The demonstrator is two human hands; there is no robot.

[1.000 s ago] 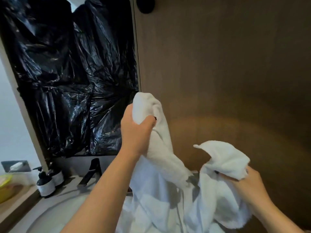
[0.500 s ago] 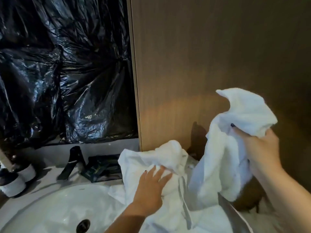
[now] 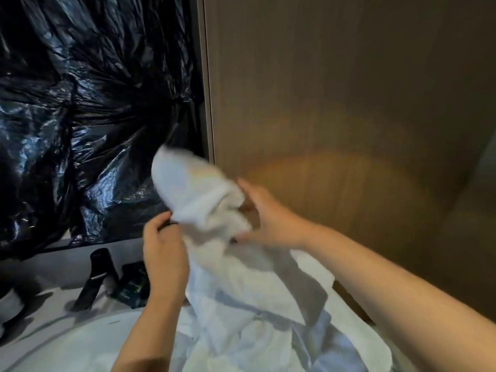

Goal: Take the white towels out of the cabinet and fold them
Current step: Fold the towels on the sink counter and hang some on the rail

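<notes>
Crumpled white terry towel [image 3: 204,200]: bunched between both hands.
Left hand [image 3: 163,251]: fingers curled on its left edge.
Right hand [image 3: 268,218]: pinching its right side.

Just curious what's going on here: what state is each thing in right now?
Towel: unfolded, bunched, held up over the sink, its lower part draped down.
Left hand: grips the towel's left side.
Right hand: pinches the towel's right side.
Faucet: no water seen running.
Black plastic: crumpled, covering the wall.

- The pale table [image 3: 51,267] is carrying a black faucet [image 3: 95,277] and a dark packet [image 3: 132,285].
- White towels [image 3: 257,331] are lying heaped over the white sink [image 3: 80,342].
</notes>
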